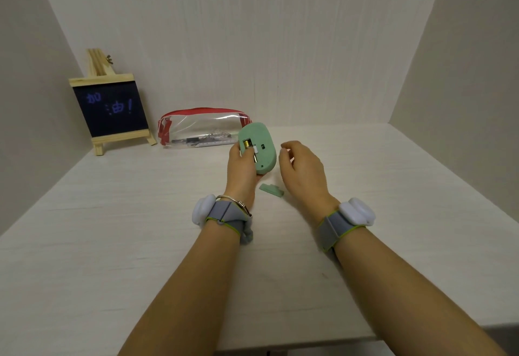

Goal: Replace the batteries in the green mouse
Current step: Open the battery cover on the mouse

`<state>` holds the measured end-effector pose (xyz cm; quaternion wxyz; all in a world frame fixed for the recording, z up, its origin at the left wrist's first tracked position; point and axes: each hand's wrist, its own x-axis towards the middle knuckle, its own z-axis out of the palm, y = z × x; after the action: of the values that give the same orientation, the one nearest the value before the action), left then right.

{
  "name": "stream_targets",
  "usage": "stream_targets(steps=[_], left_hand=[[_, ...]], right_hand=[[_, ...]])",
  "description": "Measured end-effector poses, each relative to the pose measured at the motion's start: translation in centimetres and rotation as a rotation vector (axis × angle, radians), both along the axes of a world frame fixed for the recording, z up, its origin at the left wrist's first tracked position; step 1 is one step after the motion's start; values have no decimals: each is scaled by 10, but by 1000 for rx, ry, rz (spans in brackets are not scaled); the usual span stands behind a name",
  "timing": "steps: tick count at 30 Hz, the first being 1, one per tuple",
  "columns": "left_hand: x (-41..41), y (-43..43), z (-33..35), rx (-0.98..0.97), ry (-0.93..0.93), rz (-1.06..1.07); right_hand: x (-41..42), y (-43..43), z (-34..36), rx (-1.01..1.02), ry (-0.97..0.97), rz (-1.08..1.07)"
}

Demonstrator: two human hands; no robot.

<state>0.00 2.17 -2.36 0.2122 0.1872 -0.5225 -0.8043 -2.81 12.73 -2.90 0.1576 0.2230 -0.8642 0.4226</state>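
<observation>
Pouch [202, 130] and easel [111, 108] block rear left; table [407, 201]'s right side lies open.

A pale, wood-grained table [112, 243] fills an alcove, closed in by a cream back wall [252, 32], a left wall [25, 74] and a right wall [463, 60]. The light is soft and even. At the rear left stands a small chalkboard [111, 108] on a wooden easel, with a clear red-trimmed pouch [202, 128] just beside it.
</observation>
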Motion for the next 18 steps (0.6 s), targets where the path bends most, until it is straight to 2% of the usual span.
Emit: stream_targets(steps=[4, 10, 14, 18], left_hand=[[2, 5, -2, -154, 20, -76], [5, 16, 0, -352, -6, -200], [7, 18, 1, -448, -38, -241], [7, 18, 1, -447, -36, -245]], right_hand=[[-1, -5, -1, -170, -90, 56], [0, -12, -5, -590, -325, 101], [-2, -11, -2, -700, -397, 94], [-2, -12, 0, -744, -405, 111]])
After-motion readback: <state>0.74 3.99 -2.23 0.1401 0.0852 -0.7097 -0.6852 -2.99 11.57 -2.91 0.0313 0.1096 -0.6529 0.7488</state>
